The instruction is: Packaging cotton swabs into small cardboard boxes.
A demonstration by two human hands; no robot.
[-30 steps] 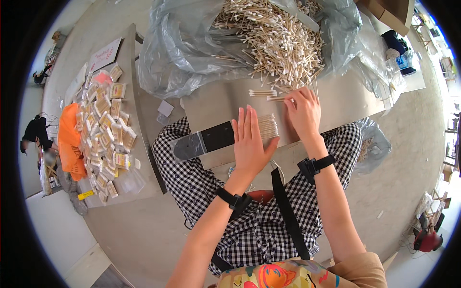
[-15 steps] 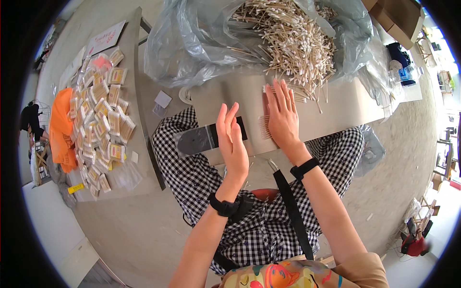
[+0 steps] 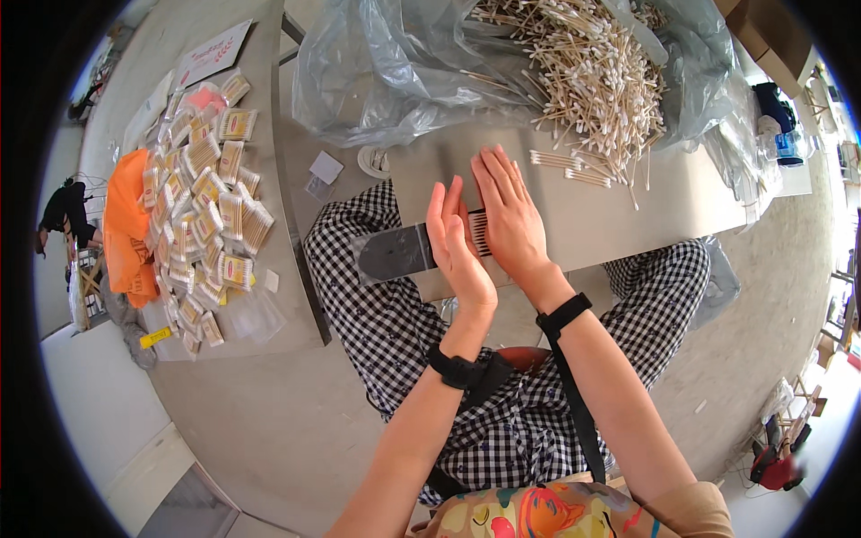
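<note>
A short row of cotton swabs [image 3: 480, 234] lies side by side on the table between my two hands. My right hand [image 3: 513, 218] is laid flat with its fingers stretched out, against the right side of the row. On the other side my left hand [image 3: 458, 247] stands on edge, fingers extended and thumb apart, close to the swabs' left ends. A dark flat piece in a clear plastic sleeve [image 3: 392, 254] reaches out from under my left hand over the table edge. The palms hide part of the row.
A large clear bag [image 3: 377, 81] holds a heap of loose cotton swabs [image 3: 599, 76] at the far side, some spilling onto the table [image 3: 628, 233]. Many small swab packs [image 3: 211, 211] cover the left table beside an orange bag [image 3: 128, 229]. A cardboard box [image 3: 771, 40] sits far right.
My right hand has moved left, bringing the swabs up to my left hand and narrowing the gap between the palms. The whole view has shifted slightly.
</note>
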